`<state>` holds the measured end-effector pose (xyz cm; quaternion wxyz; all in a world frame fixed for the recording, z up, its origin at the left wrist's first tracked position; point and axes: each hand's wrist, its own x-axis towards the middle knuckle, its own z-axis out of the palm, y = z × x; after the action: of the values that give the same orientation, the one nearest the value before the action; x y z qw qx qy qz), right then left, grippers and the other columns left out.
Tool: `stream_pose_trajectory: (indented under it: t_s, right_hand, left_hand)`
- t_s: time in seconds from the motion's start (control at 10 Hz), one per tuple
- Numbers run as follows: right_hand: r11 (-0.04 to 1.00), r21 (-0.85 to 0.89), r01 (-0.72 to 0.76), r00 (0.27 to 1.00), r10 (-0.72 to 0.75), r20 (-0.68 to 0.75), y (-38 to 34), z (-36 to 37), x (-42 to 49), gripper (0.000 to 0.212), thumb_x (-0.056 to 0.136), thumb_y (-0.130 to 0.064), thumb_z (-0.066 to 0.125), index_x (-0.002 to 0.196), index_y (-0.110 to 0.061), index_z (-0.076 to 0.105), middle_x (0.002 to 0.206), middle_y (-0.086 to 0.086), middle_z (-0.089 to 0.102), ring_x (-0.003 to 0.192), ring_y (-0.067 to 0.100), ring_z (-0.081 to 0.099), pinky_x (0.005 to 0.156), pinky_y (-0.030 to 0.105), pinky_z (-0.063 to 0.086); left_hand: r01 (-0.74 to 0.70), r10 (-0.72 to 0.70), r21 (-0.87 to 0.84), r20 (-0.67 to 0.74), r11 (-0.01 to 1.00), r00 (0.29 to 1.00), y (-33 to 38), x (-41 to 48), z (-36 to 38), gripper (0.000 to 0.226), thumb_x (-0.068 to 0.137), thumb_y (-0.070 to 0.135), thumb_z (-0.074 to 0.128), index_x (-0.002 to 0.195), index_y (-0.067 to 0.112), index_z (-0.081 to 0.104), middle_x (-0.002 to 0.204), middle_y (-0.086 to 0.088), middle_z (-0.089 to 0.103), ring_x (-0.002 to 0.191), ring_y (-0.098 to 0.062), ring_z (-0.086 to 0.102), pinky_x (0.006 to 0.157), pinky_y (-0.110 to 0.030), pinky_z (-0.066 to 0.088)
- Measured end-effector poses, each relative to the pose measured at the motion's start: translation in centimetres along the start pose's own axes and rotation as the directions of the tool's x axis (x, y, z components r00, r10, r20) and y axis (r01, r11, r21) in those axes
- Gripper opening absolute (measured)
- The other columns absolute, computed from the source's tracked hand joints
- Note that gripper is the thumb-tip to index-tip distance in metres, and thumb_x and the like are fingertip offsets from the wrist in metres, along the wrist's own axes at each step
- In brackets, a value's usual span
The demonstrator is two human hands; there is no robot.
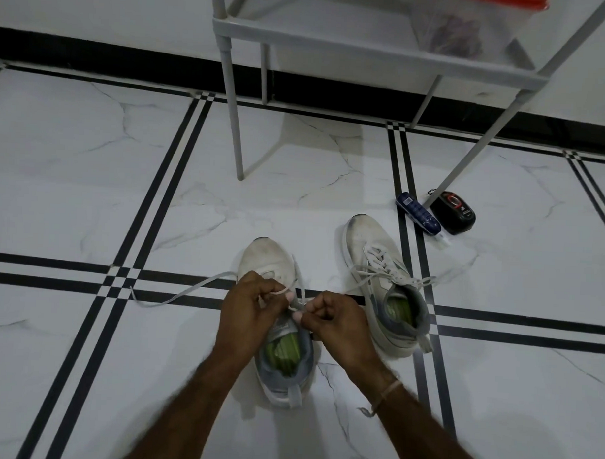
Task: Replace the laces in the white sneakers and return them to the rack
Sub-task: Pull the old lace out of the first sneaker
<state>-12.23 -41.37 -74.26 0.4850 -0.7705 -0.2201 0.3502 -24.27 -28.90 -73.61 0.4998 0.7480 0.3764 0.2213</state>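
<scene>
Head view looks down on a white marble floor (89,194) crossed by black stripes. Both hands work over the near white sneaker (267,259), which stands on the floor with its toe pointing away from the person. The left hand (248,306) and the right hand (330,319) each have their fingers curled, pinching a strand of the white lace (179,292) above the tongue. One loose end trails off to the left across the floor. The second sneaker (369,252) stands just to the right, laced, its ends lying loose. Beyond both stands the grey rack (234,124), with a plastic bag (452,35) on its shelf. By its right front leg a blue tube (419,214) and a black polish sponge (453,211) lie side by side.
</scene>
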Motion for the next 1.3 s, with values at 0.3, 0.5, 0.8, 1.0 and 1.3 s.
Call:
stream_pose_trajectory:
  t_s: [0.3, 0.5, 0.8, 1.0, 1.3]
  right_hand:
    - [0.999, 0.03, -0.014, 0.999, 0.013, 0.031, -0.1, 0.1, 0.0, 0.017, 0.079, -0.009, 0.084, 0.073, -0.012, 0.068, 0.069, 0.009, 0.072, 0.066, 0.016, 0.068, 0.064, 0.037, 0.059]
    - [0.994, 0.096, -0.044, 0.999, 0.041, 0.028, -0.2, 0.2, -0.1, 0.023, 0.077, -0.01, 0.087, 0.069, -0.019, 0.068, 0.065, 0.001, 0.069, 0.065, 0.014, 0.065, 0.063, 0.036, 0.057]
    - [0.994, 0.092, -0.051, 0.999, 0.049, 0.023, -0.3, 0.4, -0.1, 0.023, 0.077, -0.009, 0.087, 0.071, -0.021, 0.068, 0.065, -0.003, 0.069, 0.065, 0.011, 0.066, 0.063, 0.032, 0.058]
    - [0.996, 0.074, -0.054, 0.999, 0.054, -0.002, -0.2, 0.4, 0.0, 0.021, 0.078, -0.011, 0.087, 0.07, -0.017, 0.069, 0.062, -0.004, 0.067, 0.062, 0.011, 0.063, 0.061, 0.031, 0.056]
    - [0.997, 0.049, -0.062, 0.998, 0.062, 0.004, -0.5, -0.1, -0.1, 0.02, 0.079, -0.009, 0.085, 0.072, -0.015, 0.068, 0.065, -0.001, 0.066, 0.063, 0.01, 0.063, 0.056, 0.023, 0.054]
  left_hand:
    - [0.167, -0.166, -0.013, 0.018, 0.986, 0.986, 0.0, 0.3, 1.6, 0.024, 0.071, 0.038, 0.089, 0.087, 0.027, 0.076, 0.092, 0.009, 0.064, 0.089, -0.004, 0.065, 0.073, -0.014, 0.046]
    - [0.033, -0.033, -0.063, 0.001, 0.997, 0.999, -0.9, 0.8, -0.3, 0.015, 0.076, 0.032, 0.077, 0.076, 0.017, 0.074, 0.077, 0.002, 0.07, 0.078, -0.016, 0.068, 0.076, -0.034, 0.055]
    - [-0.301, 0.26, 0.354, 0.158, 0.885, 0.953, -0.1, 0.1, -0.8, 0.02, 0.083, 0.022, 0.057, 0.084, 0.009, 0.072, 0.082, -0.007, 0.066, 0.076, -0.027, 0.063, 0.069, -0.041, 0.054]
    - [-0.102, 0.118, 0.13, -0.121, 0.986, 0.986, -0.4, 0.2, -0.9, 0.018, 0.095, 0.011, 0.05, 0.087, 0.014, 0.065, 0.086, -0.003, 0.064, 0.076, -0.009, 0.059, 0.07, -0.027, 0.047]
    - [-0.016, 0.01, 0.058, 0.098, 0.998, 0.995, -0.4, -1.3, -1.5, 0.004, 0.096, 0.028, 0.066, 0.098, 0.028, 0.062, 0.088, 0.014, 0.062, 0.081, -0.002, 0.06, 0.067, -0.014, 0.046]
